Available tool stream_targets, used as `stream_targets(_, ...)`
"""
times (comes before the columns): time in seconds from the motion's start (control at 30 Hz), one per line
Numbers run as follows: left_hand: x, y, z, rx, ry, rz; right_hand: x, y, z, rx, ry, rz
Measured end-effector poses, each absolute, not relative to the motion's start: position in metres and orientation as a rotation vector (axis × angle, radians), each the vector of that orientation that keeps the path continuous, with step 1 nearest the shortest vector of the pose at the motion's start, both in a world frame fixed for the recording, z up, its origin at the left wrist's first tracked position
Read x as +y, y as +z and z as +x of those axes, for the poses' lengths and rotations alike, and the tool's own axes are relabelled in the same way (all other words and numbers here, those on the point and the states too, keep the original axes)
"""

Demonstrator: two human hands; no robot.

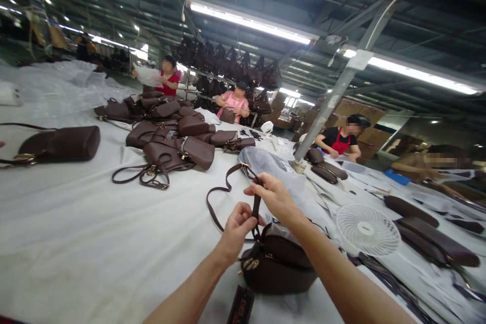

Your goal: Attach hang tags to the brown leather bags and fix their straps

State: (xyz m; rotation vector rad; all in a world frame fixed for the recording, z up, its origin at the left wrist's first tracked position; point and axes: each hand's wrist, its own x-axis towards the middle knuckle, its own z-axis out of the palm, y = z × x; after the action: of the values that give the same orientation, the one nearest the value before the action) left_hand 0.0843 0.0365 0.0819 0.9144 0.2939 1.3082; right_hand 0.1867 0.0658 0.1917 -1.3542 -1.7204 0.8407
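Note:
A dark brown handbag (279, 271) with gold fittings sits on the white-covered table in front of me. Its long strap (217, 188) rises from one end and loops out to the left. My left hand (240, 228) pinches the strap's lower part just above the bag. Higher up, my right hand (275, 195) grips the same strap near a gold buckle. Between the two hands the strap runs nearly upright, its strands close together. A black hang tag (242, 306) with orange lettering lies beside the bag. Clear plastic wrap (266, 162) lies behind my right hand.
A heap of brown bags (170, 131) covers the table ahead; another bag (61, 143) lies far left. At right are a white fan (367, 230), more bags (436, 238) and a slanted metal post (326, 106). Several co-workers stand around the table; plastic sheets (64, 86) pile up at left.

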Motion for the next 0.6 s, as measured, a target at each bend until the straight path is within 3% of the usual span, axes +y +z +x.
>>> stream_targets(0.33, 0.023, 0.067, 0.097, 0.367, 1.226, 0.843, 0.052, 0.219, 0.208, -2.059, 0.556, -1.343)
stream_targets(0.47, 0.027, 0.068, 0.085, 0.37, 1.156, 0.944, 0.027, 0.225, 0.26, -2.239, 0.402, -1.544)
stream_targets(0.6, 0.031, 0.075, 0.083, 0.531, 1.15, 0.966, -0.01, 0.199, 0.319, -2.274, 0.294, -1.667)
